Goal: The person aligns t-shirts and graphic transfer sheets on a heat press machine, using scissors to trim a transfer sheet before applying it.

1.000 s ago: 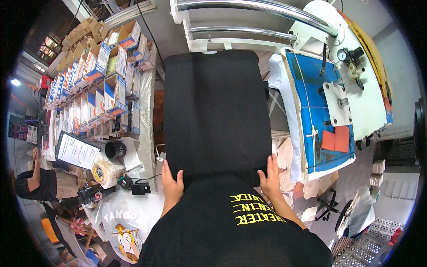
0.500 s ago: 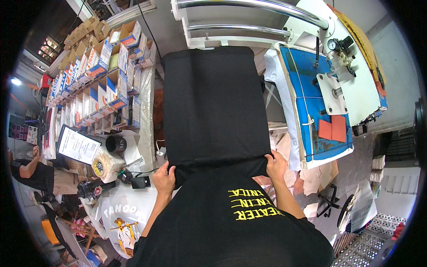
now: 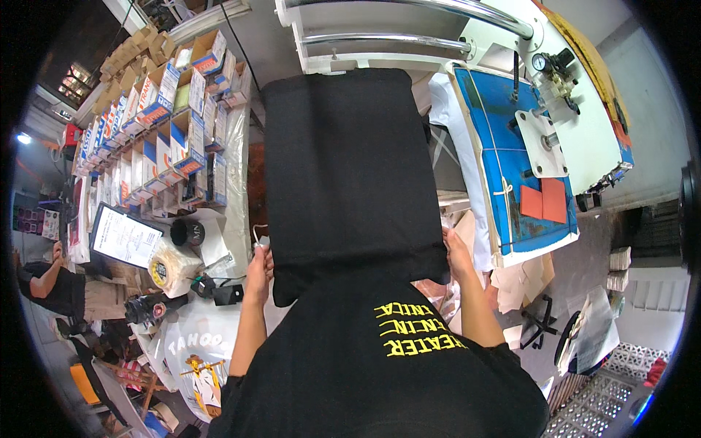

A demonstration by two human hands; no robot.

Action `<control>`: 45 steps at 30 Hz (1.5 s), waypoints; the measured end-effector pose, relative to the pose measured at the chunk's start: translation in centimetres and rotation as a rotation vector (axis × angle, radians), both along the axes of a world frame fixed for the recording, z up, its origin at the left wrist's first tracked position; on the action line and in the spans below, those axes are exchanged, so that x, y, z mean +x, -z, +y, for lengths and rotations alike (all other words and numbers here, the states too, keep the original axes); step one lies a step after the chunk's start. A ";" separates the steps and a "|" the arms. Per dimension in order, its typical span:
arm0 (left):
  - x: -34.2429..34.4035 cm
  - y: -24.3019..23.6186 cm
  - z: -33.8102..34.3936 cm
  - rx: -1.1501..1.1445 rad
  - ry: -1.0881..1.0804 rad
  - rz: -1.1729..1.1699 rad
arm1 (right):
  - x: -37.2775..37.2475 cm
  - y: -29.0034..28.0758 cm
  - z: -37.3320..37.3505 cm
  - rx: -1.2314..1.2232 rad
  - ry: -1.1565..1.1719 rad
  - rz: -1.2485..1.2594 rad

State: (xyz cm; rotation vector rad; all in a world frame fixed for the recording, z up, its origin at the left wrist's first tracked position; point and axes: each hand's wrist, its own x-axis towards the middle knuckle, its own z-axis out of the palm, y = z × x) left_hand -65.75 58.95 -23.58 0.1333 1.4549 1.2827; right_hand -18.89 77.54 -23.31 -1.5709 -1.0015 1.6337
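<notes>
A black shirt (image 3: 347, 175) is stretched flat over a rectangular board in front of me, its surface mostly smooth. Toward my body a fold runs across it, and the loose lower end droops against my torso. My left hand (image 3: 259, 269) is at the shirt's left edge, fingers bent against the cloth. On the opposite edge my right hand (image 3: 458, 252) has its thumb along the side; its other fingers are partly hidden by the fabric. Both hands look closed on the cloth's sides.
At right stands a press machine with a blue padded platen (image 3: 482, 146), orange pads (image 3: 544, 201) and a pressure gauge (image 3: 540, 62). Boxes (image 3: 164, 117) fill the left table, with a clipboard (image 3: 125, 235), tape roll (image 3: 171, 271) and black mug (image 3: 188, 232). Another person (image 3: 55, 285) stands far left.
Both hands have moved forward from the shirt's lower corners up along its sides. The bunched cloth near me has loosened, and its corners now hang free. The view has shifted slightly.
</notes>
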 end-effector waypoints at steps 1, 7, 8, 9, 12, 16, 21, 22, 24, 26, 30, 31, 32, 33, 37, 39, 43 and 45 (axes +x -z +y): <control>-0.2 -0.1 0.3 -0.043 0.057 -0.011 | -0.6 0.0 0.5 -0.250 0.120 0.314; -2.7 -0.4 -2.2 0.059 -0.012 0.004 | 4.1 -0.2 -0.1 -0.190 0.026 0.284; -3.0 -1.3 -2.7 -0.042 -0.022 0.005 | 4.0 -1.6 -0.3 -0.179 0.064 0.310; -3.3 -1.2 -3.1 -0.085 -0.012 0.002 | 4.4 -1.2 -0.6 -0.176 0.083 0.328; -3.6 -1.5 -3.9 -0.176 0.019 0.008 | 6.2 -0.2 -1.0 -0.159 0.110 0.376; -4.5 -0.2 -5.2 -0.171 0.093 0.029 | 6.4 0.7 -1.1 -0.184 0.090 0.361; -3.3 -0.6 -4.9 0.045 0.021 -0.035 | 4.4 -0.4 -0.5 -0.163 0.089 0.229; -4.4 0.7 -5.5 -0.015 0.046 -0.056 | 3.5 -1.9 -0.8 -0.173 0.067 0.275; -3.7 -1.4 -4.1 -0.126 0.003 -0.062 | 3.8 -1.8 -0.9 -0.158 0.105 0.305; -3.7 -0.5 -4.7 -0.157 -0.027 -0.058 | 3.8 -1.9 -0.3 -0.168 0.144 0.271; -4.0 0.4 -5.0 -0.168 -0.038 -0.039 | 5.4 1.4 0.0 -0.209 0.129 0.372; -3.7 0.1 -4.8 -0.079 -0.009 -0.088 | 6.1 2.2 0.1 -0.226 0.157 0.375; -3.2 -0.8 -4.4 -0.071 -0.011 -0.124 | 6.6 2.8 0.1 -0.165 0.178 0.344; -3.1 -0.9 -4.8 -0.037 -0.002 -0.138 | 6.3 3.1 0.1 -0.115 0.180 0.321; -3.7 -0.1 -5.2 -0.034 0.032 -0.107 | 4.7 0.4 0.1 -0.129 0.195 0.349; -4.0 0.6 -5.0 -0.020 0.045 -0.109 | 5.1 1.2 -0.1 -0.116 0.214 0.324; -3.6 0.7 -5.1 0.018 0.024 -0.140 | 4.5 0.3 -0.3 -0.116 0.213 0.338; -2.7 1.0 -5.2 0.075 -0.041 -0.144 | 4.5 1.0 -0.4 -0.078 0.223 0.364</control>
